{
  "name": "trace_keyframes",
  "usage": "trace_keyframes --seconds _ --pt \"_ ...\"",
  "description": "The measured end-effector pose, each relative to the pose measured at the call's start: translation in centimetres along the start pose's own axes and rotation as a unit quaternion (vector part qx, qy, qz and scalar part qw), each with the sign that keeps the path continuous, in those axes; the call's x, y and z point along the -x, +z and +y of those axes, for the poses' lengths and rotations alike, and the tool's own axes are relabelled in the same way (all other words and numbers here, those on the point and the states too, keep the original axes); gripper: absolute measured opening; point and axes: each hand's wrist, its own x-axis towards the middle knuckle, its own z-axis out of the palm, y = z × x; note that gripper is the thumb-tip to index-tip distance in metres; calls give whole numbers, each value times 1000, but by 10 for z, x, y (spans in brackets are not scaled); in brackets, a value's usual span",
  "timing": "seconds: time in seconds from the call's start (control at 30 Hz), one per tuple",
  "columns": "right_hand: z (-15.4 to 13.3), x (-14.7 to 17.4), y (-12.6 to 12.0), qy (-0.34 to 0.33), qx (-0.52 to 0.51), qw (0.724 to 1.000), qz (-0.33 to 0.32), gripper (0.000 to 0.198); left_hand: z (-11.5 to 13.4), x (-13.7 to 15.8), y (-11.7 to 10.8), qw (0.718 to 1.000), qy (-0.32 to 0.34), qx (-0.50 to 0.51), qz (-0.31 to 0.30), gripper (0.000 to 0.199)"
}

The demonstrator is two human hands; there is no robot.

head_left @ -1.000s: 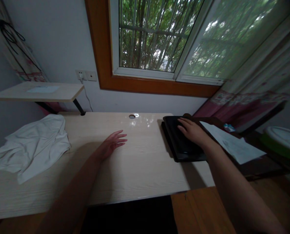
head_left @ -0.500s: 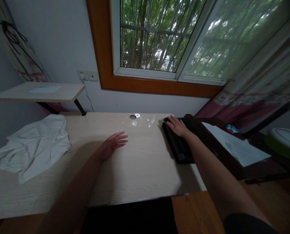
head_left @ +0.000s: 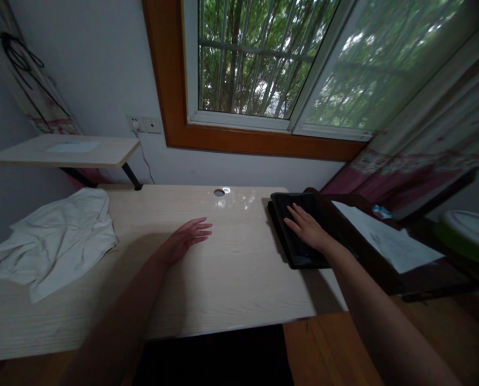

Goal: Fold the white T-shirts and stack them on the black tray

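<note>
My left hand (head_left: 190, 236) hovers over or rests near the middle of the pale wooden desk (head_left: 231, 284), fingers apart and holding nothing. At the desk's right end lies a flat black object with a raised edge (head_left: 281, 206), apparently two layers stacked; its exact kind is unclear. My right hand (head_left: 307, 229) is spread open over its upper surface. Whether the palm presses on it or floats just above, I cannot tell. A crumpled white cloth (head_left: 62, 236) lies on the left side of the desk, away from both hands.
A raised shelf (head_left: 114, 153) on black posts carries a white paper (head_left: 73, 147) at the back left. Right of the desk, a dark wooden piece of furniture (head_left: 378, 268) holds a paper sheet (head_left: 384, 236). A green tub with a pale lid (head_left: 464, 238) stands at far right.
My right hand has moved right and a little toward me across the black object, uncovering its far left corner. My left hand and the white cloth have stayed almost still.
</note>
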Motion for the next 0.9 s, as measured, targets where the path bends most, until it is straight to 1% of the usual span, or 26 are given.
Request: trace_keyframes --seconds 0.23,0.33,0.43,0.5,0.6,0.73,0.9 --pt "-4 53 2 -31 -20 998 47 67 -4 -1 -3 1000 5 -3 -8 53" --pt "-9 65 2 -34 -17 998 51 67 -4 -1 -2 1000 4 -9 -9 52" --pt "-11 66 0 -29 -14 999 42 67 -3 -1 -2 1000 7 -14 -6 52" --pt "-11 60 -3 -24 -14 999 26 67 -3 0 -1 1000 8 -14 -7 52" --pt "-10 42 -8 -9 -16 1000 -2 66 -2 0 -1 1000 6 -11 -14 54" --pt "-8 2 -11 5 -6 999 -33 68 -2 0 -1 1000 7 -12 -11 54" --pt "-10 -45 -10 -5 9 999 -52 70 -4 -2 -3 1000 6 -14 -12 54"
